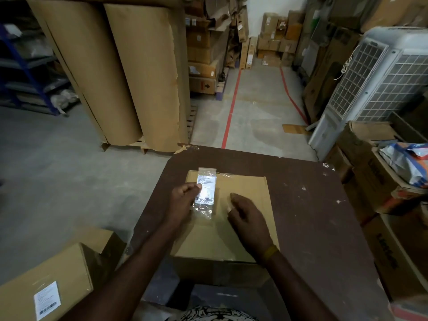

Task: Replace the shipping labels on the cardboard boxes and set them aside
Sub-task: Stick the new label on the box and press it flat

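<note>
STEP: label fitting | BOX: your cardboard box [234, 228] sits at the counter [312, 205] near edge | LEFT: left hand [183, 200] pinches the sleeved label [206, 189] | RIGHT: right hand [247, 218] relaxed, holding nothing | NEXT: likely press label flat.

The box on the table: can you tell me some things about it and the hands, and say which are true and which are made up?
1. The left hand pinches the label. True.
2. The box lies on the floor. False: it lies on the brown table.
3. The right hand holds a knife. False: it holds nothing and hovers over or rests on the box.
4. Another labelled box sits at lower left. True.
5. The label is red. False: white under clear plastic.
</note>
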`<action>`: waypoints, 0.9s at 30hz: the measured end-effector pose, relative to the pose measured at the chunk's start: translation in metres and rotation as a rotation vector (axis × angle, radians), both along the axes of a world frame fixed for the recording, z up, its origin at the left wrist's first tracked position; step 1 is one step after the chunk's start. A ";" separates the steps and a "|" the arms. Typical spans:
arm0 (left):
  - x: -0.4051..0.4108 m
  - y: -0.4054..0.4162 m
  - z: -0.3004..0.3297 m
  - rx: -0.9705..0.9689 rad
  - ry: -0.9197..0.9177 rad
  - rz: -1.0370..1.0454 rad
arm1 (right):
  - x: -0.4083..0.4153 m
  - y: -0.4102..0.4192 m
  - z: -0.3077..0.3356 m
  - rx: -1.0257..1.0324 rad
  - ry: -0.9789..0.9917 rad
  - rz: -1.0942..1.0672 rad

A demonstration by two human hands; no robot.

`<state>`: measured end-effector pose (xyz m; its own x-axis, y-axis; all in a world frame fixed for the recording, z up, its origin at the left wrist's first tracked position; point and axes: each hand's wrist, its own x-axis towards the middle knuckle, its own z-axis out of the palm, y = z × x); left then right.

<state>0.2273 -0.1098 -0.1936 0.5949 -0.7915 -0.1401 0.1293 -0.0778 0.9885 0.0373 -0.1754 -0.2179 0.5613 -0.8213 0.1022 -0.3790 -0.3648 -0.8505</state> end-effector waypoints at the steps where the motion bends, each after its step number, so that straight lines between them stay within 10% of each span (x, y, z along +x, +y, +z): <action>1: 0.004 -0.003 0.001 0.002 -0.022 0.034 | 0.000 0.002 -0.001 -0.128 0.231 0.097; 5: 0.012 -0.013 0.002 0.006 -0.152 0.093 | 0.002 0.013 0.002 -0.326 0.694 0.315; 27: 0.012 -0.013 -0.022 -0.020 -0.372 0.142 | 0.002 0.025 0.013 -0.260 0.736 0.445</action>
<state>0.2392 -0.1230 -0.2155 0.7060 -0.6979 0.1200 -0.2293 -0.0651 0.9712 0.0397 -0.1505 -0.2051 0.8186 -0.5136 -0.2570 -0.5735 -0.7551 -0.3178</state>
